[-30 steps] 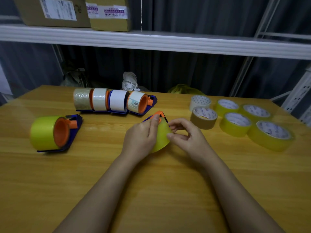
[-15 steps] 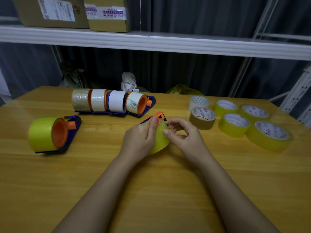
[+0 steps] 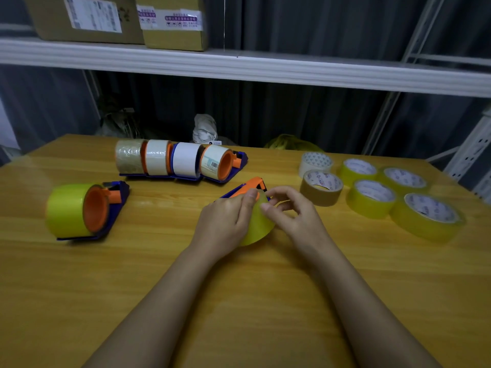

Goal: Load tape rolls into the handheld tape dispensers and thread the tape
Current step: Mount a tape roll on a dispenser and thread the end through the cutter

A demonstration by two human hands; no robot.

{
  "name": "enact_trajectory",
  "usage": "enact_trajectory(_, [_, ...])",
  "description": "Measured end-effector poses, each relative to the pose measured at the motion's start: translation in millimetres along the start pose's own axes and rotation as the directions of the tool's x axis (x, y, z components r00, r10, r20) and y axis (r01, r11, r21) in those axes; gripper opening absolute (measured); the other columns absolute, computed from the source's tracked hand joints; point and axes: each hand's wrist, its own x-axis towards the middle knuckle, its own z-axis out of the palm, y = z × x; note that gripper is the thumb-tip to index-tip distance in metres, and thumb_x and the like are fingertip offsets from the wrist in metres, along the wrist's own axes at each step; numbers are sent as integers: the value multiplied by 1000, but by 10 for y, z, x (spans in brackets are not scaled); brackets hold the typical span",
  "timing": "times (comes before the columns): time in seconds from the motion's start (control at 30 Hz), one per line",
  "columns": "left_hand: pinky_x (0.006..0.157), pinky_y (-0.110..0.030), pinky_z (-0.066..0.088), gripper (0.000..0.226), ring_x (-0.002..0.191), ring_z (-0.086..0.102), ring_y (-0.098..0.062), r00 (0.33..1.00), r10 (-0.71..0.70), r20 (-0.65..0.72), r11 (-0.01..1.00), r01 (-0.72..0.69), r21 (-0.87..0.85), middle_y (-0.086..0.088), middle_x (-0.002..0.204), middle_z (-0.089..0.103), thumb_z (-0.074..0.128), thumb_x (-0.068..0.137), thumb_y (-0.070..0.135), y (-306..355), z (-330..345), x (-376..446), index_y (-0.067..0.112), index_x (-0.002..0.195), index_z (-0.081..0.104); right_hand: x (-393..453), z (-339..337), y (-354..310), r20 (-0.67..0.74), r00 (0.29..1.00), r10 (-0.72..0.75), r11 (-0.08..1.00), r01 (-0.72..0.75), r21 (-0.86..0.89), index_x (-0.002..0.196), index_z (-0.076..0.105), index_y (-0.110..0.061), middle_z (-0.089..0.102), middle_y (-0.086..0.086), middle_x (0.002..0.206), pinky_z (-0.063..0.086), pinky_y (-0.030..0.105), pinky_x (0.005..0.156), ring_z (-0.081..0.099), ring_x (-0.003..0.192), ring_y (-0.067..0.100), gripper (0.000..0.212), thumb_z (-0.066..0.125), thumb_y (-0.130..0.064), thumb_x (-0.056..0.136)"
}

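A person is working at a wooden table (image 3: 79, 301) with both bare hands meeting over a yellow tape roll (image 3: 256, 225) near the middle of the tabletop. The left hand (image 3: 225, 221) is curling over the roll's left side and gripping it, its thumb lying along the top edge. The right hand (image 3: 291, 216), at the roll's 3 o'clock, is pinching at the roll's upper edge with thumb and forefinger; whether a loose tape end is between them is too small to tell. The roll is sitting in an orange and blue dispenser (image 3: 245, 188), whose front is poking out at the hands' 12 o'clock.

At 9 o'clock from the hands, a second dispenser (image 3: 114, 197) is lying on the table, carrying a fat yellow-green roll (image 3: 67, 209) on an orange hub. At 11 o'clock, a row of four loaded dispensers (image 3: 175, 162) is lying side by side, touching one another, with clear, whitish and white rolls.

At 2 to 3 o'clock, spare rolls are lying flat: a white roll (image 3: 314, 163), a brown roll (image 3: 321, 188) just in front of it, and four yellow rolls (image 3: 372, 199) clustered close together to their right.

Beyond the table, a white shelf (image 3: 265, 69) is holding two cardboard boxes (image 3: 175, 25) at its left end.
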Motion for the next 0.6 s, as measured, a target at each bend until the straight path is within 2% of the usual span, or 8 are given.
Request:
enact_trajectory(0.1, [45, -28, 19, 43, 42, 32, -8, 1000, 21, 1, 1000, -21, 2, 14, 45, 30, 27, 95, 39, -11, 18, -9, 20, 65, 53, 6, 24, 5, -21, 1000, -3, 998, 2, -59, 95, 62, -26, 58, -5, 91, 48, 22, 68, 51, 74, 5, 21, 73, -17, 80])
enact_trajectory(0.23, [43, -25, 19, 39, 38, 31, -3, 998, 64, 10, 998, -64, 27, 14, 43, 28, 28, 97, 38, -8, 27, -17, 37, 58, 33, 42, 8, 42, -110, 994, -10, 998, 2, -71, 81, 64, -28, 61, -11, 79, 44, 13, 64, 51, 66, 0, 27, 61, -1, 82])
enact_trajectory(0.3, [43, -24, 18, 44, 39, 31, -3, 999, 45, -16, 999, -45, 5, 14, 43, 28, 27, 100, 40, 8, 29, -13, 33, 61, 46, 29, 15, 27, -142, 989, -46, 998, 39, -50, 83, 68, -26, 66, -9, 83, 44, 12, 65, 56, 72, 2, 25, 61, -3, 86])
enact_trajectory(0.37, [44, -23, 16, 53, 39, 32, -2, 998, -2, -56, 1000, 1, -12, 15, 44, 29, 23, 96, 42, 16, 39, -14, 14, 75, 63, 12, 32, -3, -143, 987, -76, 997, 72, -29, 90, 72, -19, 69, -2, 94, 48, 13, 69, 61, 82, 5, 16, 63, -6, 88])
enact_trajectory(0.43, [43, -23, 16, 56, 41, 32, -2, 997, -21, -77, 1000, 21, 8, 15, 45, 30, 20, 93, 43, 35, 46, -22, 10, 84, 64, 1, 52, -14, -128, 986, -108, 993, 101, -58, 98, 74, -15, 68, -1, 102, 51, 18, 80, 62, 94, 5, 13, 68, -12, 87])
enact_trajectory(0.5, [43, -24, 16, 50, 41, 31, -2, 996, -20, -82, 1000, 22, 23, 13, 46, 30, 19, 94, 45, 37, 76, -46, 16, 77, 56, -9, 86, -11, -147, 975, -167, 979, 146, -145, 101, 74, -16, 68, -5, 104, 49, 23, 88, 62, 101, 8, 17, 72, -20, 85])
enact_trajectory(0.57, [42, -24, 17, 48, 40, 31, -3, 995, -24, -93, 1000, 25, 14, 14, 46, 29, 17, 96, 50, 35, 103, -53, 21, 75, 49, 1, 121, -25, -174, 966, -192, 967, 156, -202, 101, 75, -17, 68, -8, 103, 47, 21, 88, 61, 102, 7, 19, 73, -22, 83])
enact_trajectory(0.6, [42, -24, 18, 52, 41, 31, -3, 995, -31, -98, 999, 32, 9, 14, 47, 30, 17, 96, 52, 33, 116, -51, 19, 78, 52, 10, 126, -40, -184, 967, -175, 973, 141, -182, 99, 75, -17, 68, -10, 101, 47, 17, 85, 61, 100, 4, 17, 74, -20, 82])
